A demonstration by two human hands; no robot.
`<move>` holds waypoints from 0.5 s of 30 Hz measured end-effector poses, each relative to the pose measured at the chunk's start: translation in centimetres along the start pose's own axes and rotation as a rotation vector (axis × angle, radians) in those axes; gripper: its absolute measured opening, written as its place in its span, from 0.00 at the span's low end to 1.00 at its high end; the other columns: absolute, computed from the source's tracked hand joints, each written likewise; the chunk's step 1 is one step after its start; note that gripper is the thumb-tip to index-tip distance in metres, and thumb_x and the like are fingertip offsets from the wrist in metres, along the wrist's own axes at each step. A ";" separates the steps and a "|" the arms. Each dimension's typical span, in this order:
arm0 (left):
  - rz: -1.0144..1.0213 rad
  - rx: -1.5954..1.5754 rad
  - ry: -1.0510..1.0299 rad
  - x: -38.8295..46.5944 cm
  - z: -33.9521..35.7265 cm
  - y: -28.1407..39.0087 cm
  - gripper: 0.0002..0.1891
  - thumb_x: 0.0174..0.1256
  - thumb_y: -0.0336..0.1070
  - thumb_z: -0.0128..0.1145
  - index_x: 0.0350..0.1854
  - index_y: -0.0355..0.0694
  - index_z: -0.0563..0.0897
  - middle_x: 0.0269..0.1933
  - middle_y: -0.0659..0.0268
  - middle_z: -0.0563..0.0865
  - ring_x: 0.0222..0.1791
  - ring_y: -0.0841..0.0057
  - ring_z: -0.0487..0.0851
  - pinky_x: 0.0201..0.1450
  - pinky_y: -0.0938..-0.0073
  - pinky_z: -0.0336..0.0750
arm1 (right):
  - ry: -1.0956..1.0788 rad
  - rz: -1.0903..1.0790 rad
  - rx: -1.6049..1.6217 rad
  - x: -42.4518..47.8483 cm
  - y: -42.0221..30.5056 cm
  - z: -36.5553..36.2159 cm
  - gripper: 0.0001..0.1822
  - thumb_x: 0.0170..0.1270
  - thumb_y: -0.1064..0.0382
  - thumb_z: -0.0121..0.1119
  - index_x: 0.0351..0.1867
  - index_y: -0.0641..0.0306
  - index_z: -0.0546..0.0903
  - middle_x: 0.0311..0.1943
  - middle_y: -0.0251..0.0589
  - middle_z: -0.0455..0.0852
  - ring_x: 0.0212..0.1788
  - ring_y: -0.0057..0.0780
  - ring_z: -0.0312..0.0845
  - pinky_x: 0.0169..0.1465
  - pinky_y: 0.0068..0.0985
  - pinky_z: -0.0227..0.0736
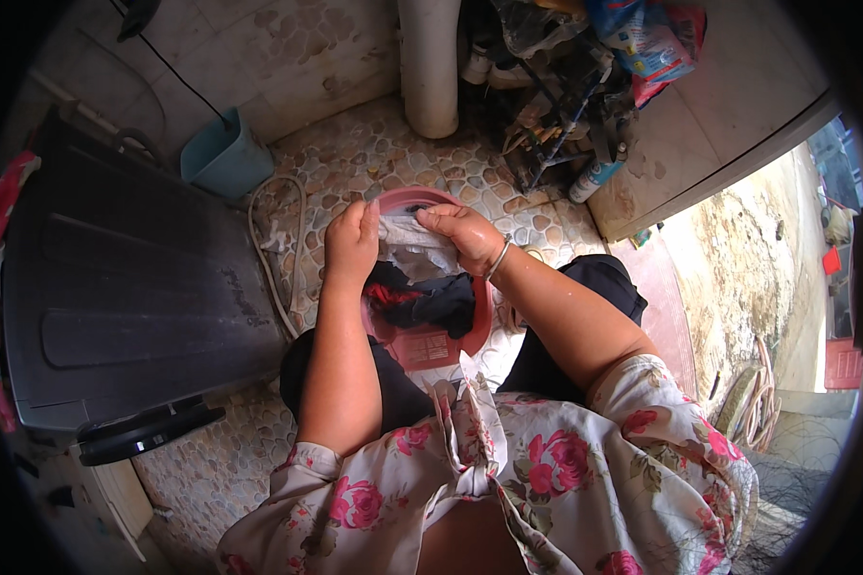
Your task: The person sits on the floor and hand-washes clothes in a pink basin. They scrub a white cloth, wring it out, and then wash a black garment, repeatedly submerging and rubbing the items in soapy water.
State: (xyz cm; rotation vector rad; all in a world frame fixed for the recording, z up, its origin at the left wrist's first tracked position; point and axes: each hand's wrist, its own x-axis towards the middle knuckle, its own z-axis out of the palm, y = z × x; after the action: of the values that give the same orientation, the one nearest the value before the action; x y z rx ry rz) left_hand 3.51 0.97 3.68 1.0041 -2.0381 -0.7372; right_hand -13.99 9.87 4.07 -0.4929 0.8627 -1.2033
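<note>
A wet white cloth (418, 244) is stretched between my two hands above a pink plastic basin (483, 309). My left hand (352, 243) grips its left end with thumb and fingers, and my right hand (463, 236), with a bangle (500, 257) at the wrist, pinches the upper right part. Below the white cloth, dark clothing (431, 305) with a red patch (392, 295) lies in the basin. The basin stands on the floor between my knees. The lower edge of the white cloth hangs close to the dark clothing; whether they touch, I cannot tell.
A large dark plastic container or appliance (144, 287) stands at left, beside a hose (298, 237) and a blue bin (226, 162). Ahead rises a white pipe (430, 72). A cluttered rack (564, 136), a spray can (597, 178) and a plastic bag (654, 50) are at upper right.
</note>
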 end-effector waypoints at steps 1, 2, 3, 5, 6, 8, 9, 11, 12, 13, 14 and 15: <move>-0.001 -0.001 0.000 0.0 0.0 0.1 0.20 0.71 0.47 0.48 0.27 0.34 0.74 0.23 0.49 0.78 0.27 0.48 0.76 0.30 0.57 0.69 | 0.002 0.001 0.011 0.2 0.1 -0.2 0.13 0.69 0.57 0.55 0.40 0.66 0.82 0.35 0.37 0.87 0.36 0.24 0.82 0.43 0.23 0.77; -0.003 -0.002 0.001 0.1 0.0 0.2 0.20 0.71 0.47 0.48 0.28 0.34 0.74 0.23 0.49 0.78 0.26 0.48 0.76 0.30 0.58 0.69 | 0.004 0.002 0.022 0.3 0.3 -0.3 0.13 0.69 0.57 0.55 0.41 0.66 0.82 0.35 0.37 0.87 0.36 0.24 0.82 0.43 0.23 0.77; -0.014 -0.027 -0.006 0.0 0.0 0.3 0.19 0.71 0.47 0.48 0.28 0.34 0.74 0.23 0.49 0.78 0.26 0.49 0.76 0.30 0.58 0.69 | 0.002 -0.012 0.024 0.4 0.4 -0.5 0.12 0.69 0.58 0.55 0.41 0.66 0.82 0.35 0.37 0.87 0.36 0.24 0.82 0.44 0.23 0.76; -0.036 -0.078 -0.018 -0.1 0.0 0.8 0.19 0.71 0.46 0.49 0.28 0.34 0.75 0.23 0.49 0.78 0.26 0.50 0.76 0.29 0.59 0.69 | 0.000 -0.040 0.027 0.5 0.6 -0.7 0.12 0.68 0.59 0.55 0.41 0.66 0.82 0.36 0.36 0.87 0.37 0.23 0.82 0.45 0.23 0.76; -0.035 -0.082 -0.017 -0.1 0.1 0.7 0.19 0.71 0.46 0.49 0.29 0.34 0.75 0.23 0.49 0.78 0.26 0.51 0.77 0.29 0.60 0.69 | 0.008 -0.046 0.022 0.5 0.6 -0.6 0.12 0.68 0.58 0.56 0.40 0.65 0.82 0.36 0.36 0.86 0.37 0.23 0.81 0.45 0.23 0.75; -0.031 -0.090 -0.014 -0.2 0.1 0.6 0.18 0.71 0.46 0.50 0.29 0.34 0.76 0.23 0.49 0.78 0.25 0.52 0.77 0.29 0.61 0.70 | 0.023 -0.059 0.012 0.3 0.5 -0.2 0.12 0.68 0.57 0.56 0.40 0.65 0.82 0.36 0.35 0.86 0.36 0.22 0.81 0.45 0.22 0.75; -0.039 -0.095 -0.016 -0.3 0.1 0.7 0.18 0.70 0.46 0.50 0.29 0.34 0.76 0.23 0.50 0.78 0.25 0.53 0.77 0.29 0.61 0.70 | 0.010 -0.041 -0.006 0.2 0.4 0.0 0.12 0.67 0.58 0.57 0.39 0.65 0.82 0.35 0.34 0.86 0.36 0.21 0.80 0.44 0.22 0.74; -0.054 -0.104 -0.020 -0.3 -0.1 1.2 0.17 0.70 0.45 0.51 0.30 0.34 0.76 0.23 0.50 0.78 0.25 0.53 0.78 0.28 0.62 0.70 | -0.015 -0.006 -0.043 -0.1 0.1 0.4 0.11 0.67 0.58 0.58 0.38 0.65 0.82 0.34 0.33 0.85 0.35 0.20 0.79 0.42 0.20 0.74; -0.054 -0.101 -0.045 -0.3 -0.1 1.5 0.17 0.70 0.45 0.51 0.30 0.34 0.76 0.23 0.50 0.78 0.25 0.54 0.78 0.28 0.62 0.70 | -0.010 -0.009 -0.096 -0.2 0.2 0.5 0.10 0.66 0.59 0.59 0.37 0.65 0.82 0.33 0.32 0.85 0.34 0.19 0.79 0.41 0.19 0.73; -0.053 -0.097 -0.070 -0.3 0.0 1.7 0.16 0.70 0.45 0.52 0.30 0.34 0.76 0.23 0.51 0.78 0.25 0.54 0.78 0.28 0.62 0.70 | -0.004 -0.012 -0.149 -0.1 0.4 0.6 0.09 0.65 0.61 0.59 0.37 0.64 0.82 0.33 0.31 0.84 0.34 0.18 0.78 0.41 0.18 0.73; -0.053 -0.093 -0.096 -0.4 0.1 1.9 0.16 0.69 0.44 0.52 0.30 0.35 0.77 0.23 0.51 0.79 0.25 0.54 0.78 0.28 0.63 0.70 | 0.001 -0.014 -0.203 -0.1 0.6 0.6 0.08 0.64 0.62 0.60 0.36 0.64 0.82 0.32 0.30 0.84 0.33 0.17 0.78 0.40 0.17 0.72; -0.036 -0.094 -0.089 -0.3 0.1 1.9 0.16 0.69 0.44 0.53 0.30 0.35 0.77 0.23 0.51 0.79 0.25 0.54 0.78 0.28 0.63 0.70 | -0.008 -0.024 -0.197 0.0 0.7 0.3 0.06 0.63 0.64 0.60 0.36 0.65 0.82 0.32 0.30 0.84 0.33 0.16 0.77 0.40 0.17 0.72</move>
State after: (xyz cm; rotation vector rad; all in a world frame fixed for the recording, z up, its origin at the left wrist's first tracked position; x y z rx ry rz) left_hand 2.75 2.25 4.91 0.9716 -2.0452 -0.9022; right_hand -13.29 10.01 3.75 -0.6687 0.9759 -1.1430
